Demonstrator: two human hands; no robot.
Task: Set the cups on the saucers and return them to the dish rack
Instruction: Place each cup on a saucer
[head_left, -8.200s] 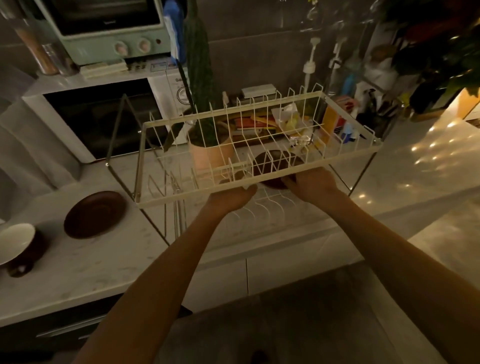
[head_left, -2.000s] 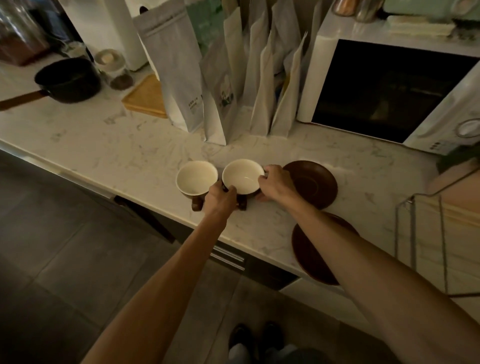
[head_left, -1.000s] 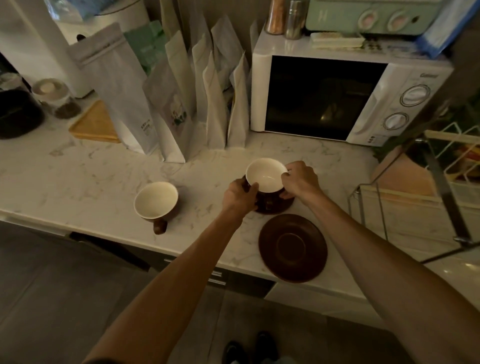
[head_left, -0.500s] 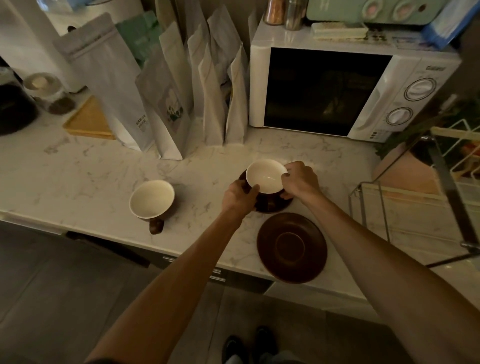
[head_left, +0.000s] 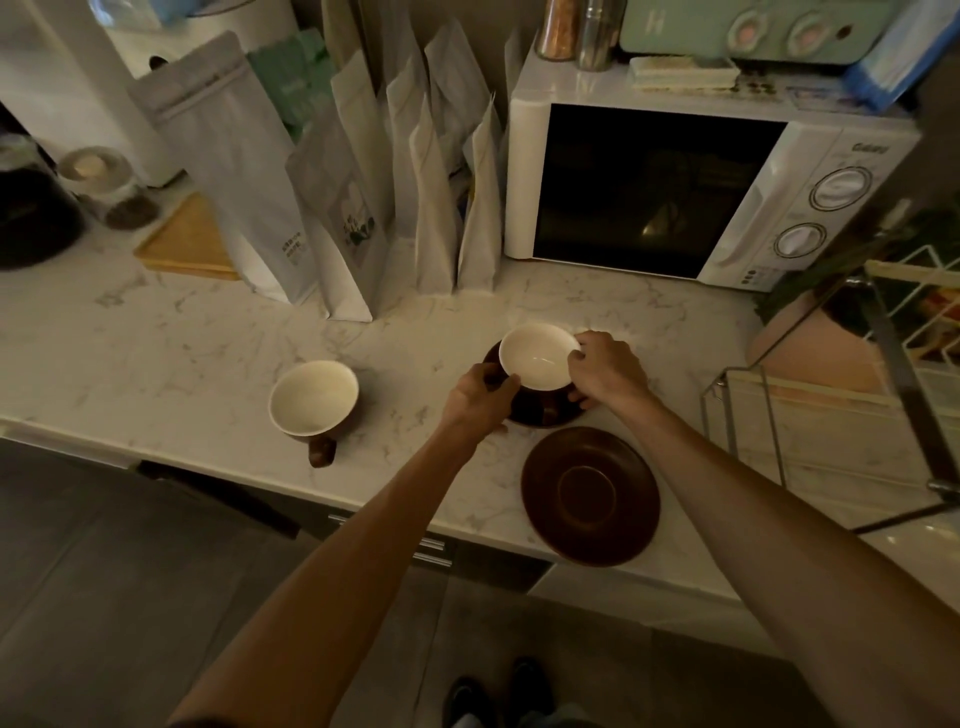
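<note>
A brown cup with a white inside (head_left: 537, 358) stands on a dark brown saucer (head_left: 545, 413) on the marble counter. My left hand (head_left: 480, 397) grips the saucer's left rim next to the cup. My right hand (head_left: 605, 369) pinches the cup's right rim, fingers curling under at the saucer. A second cup (head_left: 313, 397) sits alone to the left, its brown handle pointing toward me. A second saucer (head_left: 590, 496) lies bare near the counter's front edge. The wire dish rack (head_left: 883, 364) stands at the right.
A white microwave (head_left: 675, 187) sits behind the cups, with a row of white pouches (head_left: 363, 208) to its left. A pink pot (head_left: 810, 348) stands by the rack. A dark pot (head_left: 31, 218) and a glass jar (head_left: 111, 192) are at far left.
The cup went from beside the other cup onto the far saucer. Over the last second both hands stay on the cup and saucer, barely shifting.
</note>
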